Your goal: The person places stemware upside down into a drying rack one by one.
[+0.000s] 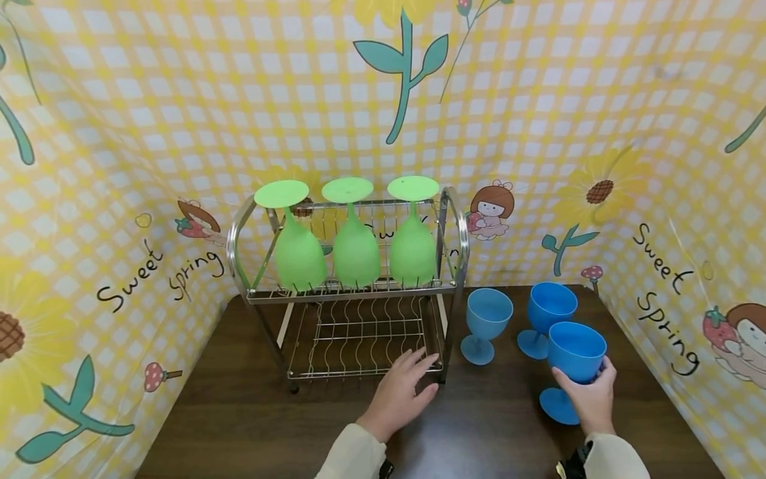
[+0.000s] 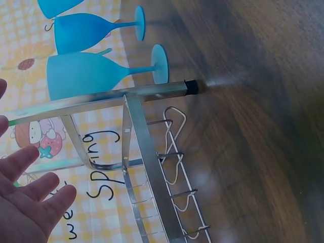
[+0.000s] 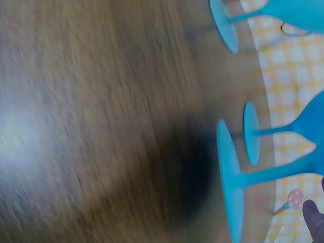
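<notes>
My right hand [image 1: 591,399] grips the bowl of a blue plastic goblet [image 1: 576,352], upright at the table's right side. Its foot and stem show in the right wrist view, with a fingertip [image 3: 315,223] at that view's edge; whether the foot touches the table I cannot tell. Behind it stands a second blue goblet [image 1: 552,307], and a lighter blue goblet [image 1: 489,316] is nearer the rack. Fingers spread, my left hand [image 1: 397,398] hovers before the lower right front of the metal dish rack [image 1: 353,295], holding nothing.
Three green goblets, at left [image 1: 301,256], centre [image 1: 356,256] and right [image 1: 413,256], stand upside down on the rack's upper tier. Wavy wires form its lower tier [image 1: 359,332]. A yellow checked cloth [image 1: 287,86] surrounds the dark wooden table [image 1: 221,426].
</notes>
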`<state>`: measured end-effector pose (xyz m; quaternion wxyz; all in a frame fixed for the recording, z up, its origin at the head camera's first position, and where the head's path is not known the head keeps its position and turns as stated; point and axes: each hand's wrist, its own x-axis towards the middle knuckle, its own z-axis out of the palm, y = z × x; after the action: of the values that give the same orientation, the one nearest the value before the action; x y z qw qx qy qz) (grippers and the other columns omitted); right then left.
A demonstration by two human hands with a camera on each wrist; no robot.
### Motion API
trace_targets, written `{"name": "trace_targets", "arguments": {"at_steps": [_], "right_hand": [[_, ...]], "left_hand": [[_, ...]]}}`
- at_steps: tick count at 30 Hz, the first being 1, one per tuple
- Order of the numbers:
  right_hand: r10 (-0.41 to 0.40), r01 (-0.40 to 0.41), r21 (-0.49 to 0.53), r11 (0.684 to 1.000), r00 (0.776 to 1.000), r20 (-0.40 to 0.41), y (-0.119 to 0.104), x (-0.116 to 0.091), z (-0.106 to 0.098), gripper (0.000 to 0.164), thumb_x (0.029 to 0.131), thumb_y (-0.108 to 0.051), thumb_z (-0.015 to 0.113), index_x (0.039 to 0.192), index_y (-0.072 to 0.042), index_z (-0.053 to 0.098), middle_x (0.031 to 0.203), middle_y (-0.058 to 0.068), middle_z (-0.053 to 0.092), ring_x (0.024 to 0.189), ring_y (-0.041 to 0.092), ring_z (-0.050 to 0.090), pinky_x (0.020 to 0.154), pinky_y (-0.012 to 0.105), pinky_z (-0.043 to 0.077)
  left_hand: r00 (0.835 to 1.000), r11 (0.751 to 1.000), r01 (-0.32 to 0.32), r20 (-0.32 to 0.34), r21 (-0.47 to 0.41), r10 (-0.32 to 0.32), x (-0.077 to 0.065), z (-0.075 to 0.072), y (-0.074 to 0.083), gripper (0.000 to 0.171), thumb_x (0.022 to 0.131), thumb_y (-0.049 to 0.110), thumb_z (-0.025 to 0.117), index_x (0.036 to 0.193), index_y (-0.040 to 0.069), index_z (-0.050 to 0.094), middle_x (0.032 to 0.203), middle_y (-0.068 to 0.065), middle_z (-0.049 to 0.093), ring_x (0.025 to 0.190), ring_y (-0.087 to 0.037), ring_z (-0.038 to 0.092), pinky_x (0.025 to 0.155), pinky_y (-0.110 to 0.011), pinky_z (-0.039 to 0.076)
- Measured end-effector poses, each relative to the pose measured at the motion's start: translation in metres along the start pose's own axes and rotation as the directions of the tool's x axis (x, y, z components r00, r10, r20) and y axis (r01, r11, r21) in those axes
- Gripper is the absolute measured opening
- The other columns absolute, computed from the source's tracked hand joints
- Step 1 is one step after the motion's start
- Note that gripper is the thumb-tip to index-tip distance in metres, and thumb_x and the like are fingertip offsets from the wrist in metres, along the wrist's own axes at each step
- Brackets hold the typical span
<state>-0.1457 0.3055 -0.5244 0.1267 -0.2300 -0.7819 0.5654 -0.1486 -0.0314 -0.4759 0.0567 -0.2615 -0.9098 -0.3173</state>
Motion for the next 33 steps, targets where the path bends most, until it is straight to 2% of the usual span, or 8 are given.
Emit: {"name": "trace_targets", "arguments": {"at_steps": [4, 7, 10, 13, 18, 23, 28, 33], "right_hand": [[-0.093, 0.093, 0.035, 0.995, 0.996, -0.011, -0.004, -0.011, 0.006, 0.103, 0.083, -0.023, 0.074, 0.153, -0.01, 0.0, 0.153, 0.026, 0.012, 0.135, 0.052, 0.016, 0.103, 0.072, 0.014], [-0.17, 0.171, 0.033, 0.985, 0.985, -0.014, -0.007, -0.019, 0.009, 0.102, 0.079, -0.014, 0.077, 0.154, -0.009, 0.007, 0.152, 0.026, 0.019, 0.133, 0.05, 0.02, 0.102, 0.072, 0.016], [-0.237, 0.237, -0.007, 0.972, 0.972, -0.002, -0.01, -0.027, 0.013, 0.103, 0.073, -0.009, 0.08, 0.152, -0.005, 0.015, 0.144, 0.029, 0.027, 0.127, 0.049, 0.026, 0.099, 0.071, 0.021], [-0.303, 0.306, -0.083, 0.948, 0.952, 0.046, -0.01, -0.035, 0.018, 0.1, 0.071, -0.007, 0.081, 0.15, -0.002, 0.02, 0.136, 0.031, 0.031, 0.121, 0.05, 0.03, 0.094, 0.072, 0.026], [-0.437, 0.458, -0.181, 0.87, 0.888, 0.145, -0.004, -0.047, 0.032, 0.092, 0.07, -0.008, 0.083, 0.143, 0.004, 0.03, 0.13, 0.032, 0.035, 0.114, 0.052, 0.036, 0.086, 0.075, 0.032], [-0.558, 0.587, -0.208, 0.783, 0.809, 0.184, -0.003, -0.055, 0.052, 0.086, 0.063, -0.008, 0.087, 0.134, 0.004, 0.041, 0.124, 0.03, 0.042, 0.106, 0.053, 0.046, 0.08, 0.074, 0.038], [-0.647, 0.673, -0.207, 0.71, 0.74, 0.183, -0.004, -0.061, 0.073, 0.086, 0.057, -0.008, 0.091, 0.131, 0.002, 0.047, 0.119, 0.029, 0.047, 0.099, 0.052, 0.053, 0.076, 0.073, 0.042], [-0.683, 0.719, -0.194, 0.667, 0.695, 0.227, -0.007, -0.068, 0.093, 0.088, 0.056, -0.01, 0.092, 0.131, 0.001, 0.048, 0.117, 0.027, 0.05, 0.096, 0.049, 0.055, 0.074, 0.07, 0.045]], "left_hand": [[1.0, 1.0, -0.008, -0.005, -0.001, 0.008, 0.0, -0.001, 0.0, 0.044, 0.093, 0.023, 0.06, 0.135, 0.01, 0.056, 0.137, -0.016, 0.051, 0.127, -0.039, 0.044, 0.095, -0.056, 0.042], [1.0, 1.0, -0.003, 0.009, -0.022, 0.004, 0.0, -0.002, 0.002, 0.045, 0.094, 0.024, 0.059, 0.136, 0.01, 0.055, 0.138, -0.015, 0.051, 0.127, -0.038, 0.044, 0.097, -0.056, 0.04], [1.0, 0.999, -0.003, 0.024, -0.044, 0.004, 0.001, -0.004, 0.004, 0.046, 0.094, 0.026, 0.058, 0.137, 0.011, 0.053, 0.139, -0.014, 0.05, 0.128, -0.036, 0.043, 0.1, -0.055, 0.038], [1.0, 0.998, -0.009, 0.024, -0.057, 0.01, 0.002, -0.006, 0.006, 0.048, 0.094, 0.026, 0.059, 0.139, 0.01, 0.051, 0.14, -0.012, 0.05, 0.129, -0.034, 0.043, 0.103, -0.052, 0.036], [0.998, 0.998, -0.005, 0.058, -0.069, 0.009, 0.002, -0.009, 0.009, 0.056, 0.092, 0.027, 0.061, 0.142, 0.007, 0.046, 0.141, -0.01, 0.049, 0.13, -0.03, 0.042, 0.105, -0.048, 0.035], [0.994, 0.997, 0.014, 0.11, -0.079, -0.005, 0.002, -0.011, 0.009, 0.063, 0.09, 0.034, 0.064, 0.144, 0.009, 0.043, 0.144, -0.009, 0.046, 0.132, -0.03, 0.04, 0.105, -0.049, 0.035], [0.99, 0.994, 0.047, 0.138, -0.098, -0.033, 0.001, -0.013, 0.007, 0.064, 0.091, 0.041, 0.062, 0.144, 0.01, 0.043, 0.145, -0.009, 0.044, 0.132, -0.03, 0.039, 0.104, -0.053, 0.035], [0.987, 0.989, 0.086, 0.147, -0.118, -0.068, 0.0, -0.019, 0.003, 0.068, 0.089, 0.044, 0.064, 0.144, 0.009, 0.043, 0.145, -0.012, 0.044, 0.132, -0.034, 0.04, 0.101, -0.058, 0.036]]}}
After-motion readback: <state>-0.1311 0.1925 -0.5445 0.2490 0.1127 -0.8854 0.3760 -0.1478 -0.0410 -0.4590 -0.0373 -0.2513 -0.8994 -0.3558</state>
